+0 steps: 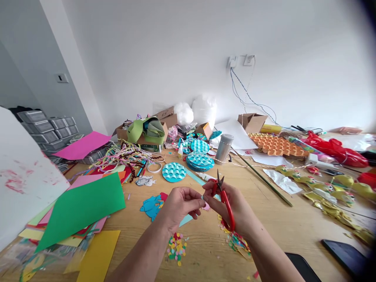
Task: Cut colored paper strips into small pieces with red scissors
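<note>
My left hand [182,203] is closed in a pinch, its thumb and finger on a tiny pale blue paper piece [203,198]. Meeting it there are the fingertips of my right hand [235,205], which also holds red-handled scissors [227,209] with the blades pointing up and slightly apart. Much of the paper piece is hidden by the fingers. Beneath the hands lies a light-blue paper strip [188,220], partly covered. Blue paper fish [151,207] lie left of my left hand. Colourful paper dots [177,247] are scattered on the table below it.
A blue scalloped disc [174,172] and a stack of similar discs [200,162] lie beyond the hands, beside a grey canister [225,149]. Coloured paper sheets [85,209] spread at left. A green stick [261,176], an orange egg tray [276,145] and phones [343,252] are at right.
</note>
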The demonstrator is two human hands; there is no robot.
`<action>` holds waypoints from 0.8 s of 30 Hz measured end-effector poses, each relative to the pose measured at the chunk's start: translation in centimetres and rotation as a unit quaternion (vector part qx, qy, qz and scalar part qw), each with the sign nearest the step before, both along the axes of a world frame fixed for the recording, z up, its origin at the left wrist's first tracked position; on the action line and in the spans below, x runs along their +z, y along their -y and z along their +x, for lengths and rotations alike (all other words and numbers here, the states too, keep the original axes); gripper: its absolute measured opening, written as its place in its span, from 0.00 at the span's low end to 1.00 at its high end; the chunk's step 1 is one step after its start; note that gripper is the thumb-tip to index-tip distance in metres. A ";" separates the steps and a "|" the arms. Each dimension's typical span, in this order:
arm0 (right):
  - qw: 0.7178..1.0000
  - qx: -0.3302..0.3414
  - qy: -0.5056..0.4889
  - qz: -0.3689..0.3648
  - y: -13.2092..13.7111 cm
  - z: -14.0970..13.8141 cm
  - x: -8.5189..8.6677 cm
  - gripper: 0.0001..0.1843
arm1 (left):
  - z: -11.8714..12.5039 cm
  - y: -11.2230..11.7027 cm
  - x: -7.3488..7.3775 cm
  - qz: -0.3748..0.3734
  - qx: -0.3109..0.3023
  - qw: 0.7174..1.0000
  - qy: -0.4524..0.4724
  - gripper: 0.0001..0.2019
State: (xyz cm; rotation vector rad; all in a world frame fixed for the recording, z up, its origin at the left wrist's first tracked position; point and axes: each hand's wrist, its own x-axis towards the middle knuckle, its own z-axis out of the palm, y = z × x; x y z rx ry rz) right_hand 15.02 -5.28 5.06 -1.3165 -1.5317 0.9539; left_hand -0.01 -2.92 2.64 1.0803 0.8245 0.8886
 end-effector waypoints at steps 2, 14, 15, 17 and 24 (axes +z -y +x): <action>1.000 0.002 0.006 0.000 0.1 -0.1 0.1 0.14 | 0.2 0.0 -0.1 0.000 0.012 1.000 -0.003 0.13; 0.995 0.034 0.086 0.045 0.1 0.3 -0.7 0.08 | 0.5 -0.1 -0.5 0.032 0.004 0.996 -0.082 0.07; 0.992 0.036 0.109 0.054 0.1 0.3 -0.8 0.07 | 0.5 -0.1 -0.5 0.033 0.000 0.996 -0.085 0.07; 0.987 0.036 0.138 0.069 0.2 0.3 -0.8 0.06 | 0.4 -0.2 -0.5 0.029 -0.005 0.996 -0.082 0.07; 0.996 0.007 0.087 0.035 0.1 -0.1 -0.5 0.09 | 0.2 -0.1 -0.4 -0.005 -0.012 1.000 -0.022 0.09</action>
